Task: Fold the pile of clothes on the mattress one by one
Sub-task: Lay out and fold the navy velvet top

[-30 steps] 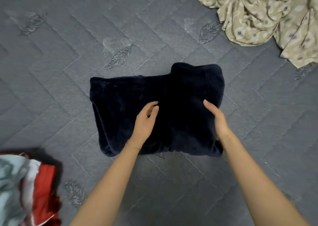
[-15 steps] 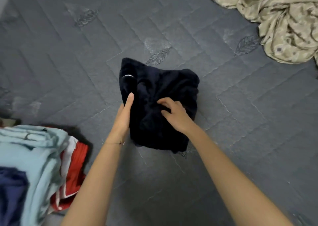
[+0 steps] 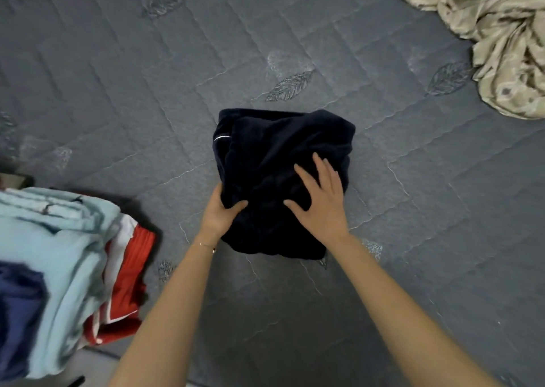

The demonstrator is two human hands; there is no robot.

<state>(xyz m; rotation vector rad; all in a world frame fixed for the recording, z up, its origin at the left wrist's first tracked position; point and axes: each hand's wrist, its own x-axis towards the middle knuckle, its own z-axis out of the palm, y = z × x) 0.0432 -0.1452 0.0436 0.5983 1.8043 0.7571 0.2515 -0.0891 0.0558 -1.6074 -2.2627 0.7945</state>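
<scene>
The left hand [image 3: 219,213] pinched the navy garment [image 3: 280,150] at its seven-o'clock edge; the right hand [image 3: 321,206] pressed it, fingers spread; mattress [image 3: 427,209] stretched toward three o'clock.

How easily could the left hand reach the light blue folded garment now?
Probably easily: only bare grey mattress separates the left hand from the light blue folded garment, though that hand grips the dark navy garment.

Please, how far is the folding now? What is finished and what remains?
Done, it seems: a stack of folded clothes lies at the left. In hand: the dark navy garment, folded small; the left hand grips its edge, the right hand presses flat on top. Left: the beige patterned cloth, crumpled at the far right, not yet folded.
</scene>
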